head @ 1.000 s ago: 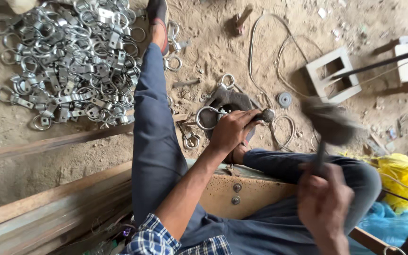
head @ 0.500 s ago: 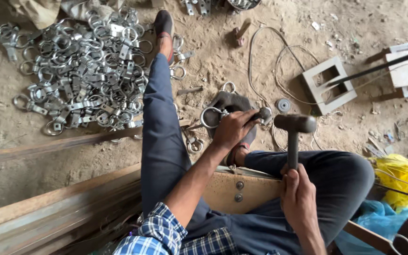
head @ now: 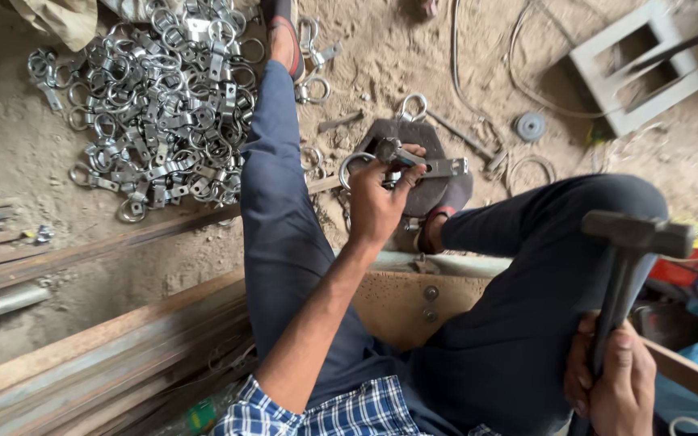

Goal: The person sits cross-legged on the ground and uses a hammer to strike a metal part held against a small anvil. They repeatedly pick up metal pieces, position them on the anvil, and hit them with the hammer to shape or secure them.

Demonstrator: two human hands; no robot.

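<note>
My left hand grips a metal ring clamp, a round ring with a flat strap, held over a dark round metal block on the sandy floor. In my right hand a hammer stands upright by my right knee. Its dark head is raised well away from the clamp. My left leg stretches out toward the top of the view.
A big heap of several shiny ring clamps lies on the sand at upper left. Long wooden and metal bars run along the lower left. A white hollow block, loose wire and a small disc lie at upper right.
The hammer has swung back from over the block to my right knee. My left hand still holds the clamp on the block. The view has moved closer.
</note>
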